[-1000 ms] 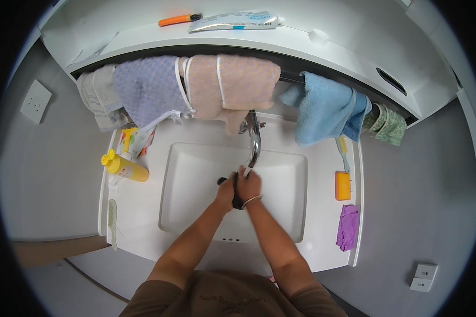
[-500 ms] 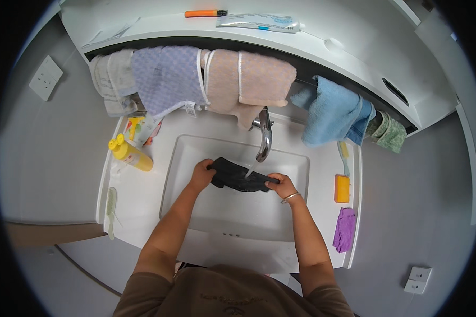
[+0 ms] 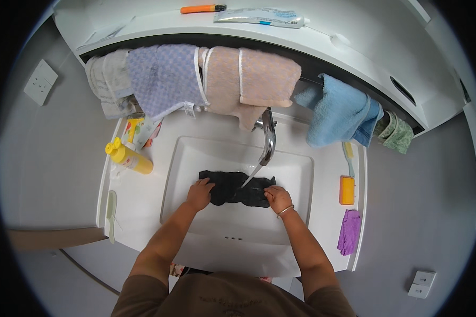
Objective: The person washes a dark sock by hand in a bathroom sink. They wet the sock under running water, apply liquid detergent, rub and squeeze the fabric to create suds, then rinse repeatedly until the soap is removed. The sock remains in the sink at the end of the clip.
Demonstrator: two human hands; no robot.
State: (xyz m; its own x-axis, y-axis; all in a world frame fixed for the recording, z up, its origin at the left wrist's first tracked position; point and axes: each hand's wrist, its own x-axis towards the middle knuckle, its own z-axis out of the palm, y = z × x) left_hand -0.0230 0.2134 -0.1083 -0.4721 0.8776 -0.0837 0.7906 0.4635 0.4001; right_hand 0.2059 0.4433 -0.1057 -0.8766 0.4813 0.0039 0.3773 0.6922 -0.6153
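Note:
A wet black cloth (image 3: 227, 188) is spread wide low in the white sink (image 3: 238, 224). My left hand (image 3: 200, 194) is closed on its left end, fingertips over the fabric. At the right end, my right hand (image 3: 278, 198), with a bracelet (image 3: 285, 211) at the wrist, pinches the cloth's edge. Water (image 3: 251, 176) runs from the chrome faucet (image 3: 268, 140) onto the middle of the cloth. What kind of cloth or garment it is, I cannot tell.
Left of the sink stand a yellow bottle (image 3: 132, 158) and a pale comb (image 3: 111, 211). To the right lie a brush (image 3: 348, 158), an orange-yellow sponge (image 3: 347, 190) and a purple cloth (image 3: 349, 232). Towels, including a blue one (image 3: 336, 119), hang behind the faucet.
Both hands have come nearer to me and lower with the black cloth. Stretched and bunched before, it now lies flatter in the sink, water still running onto it.

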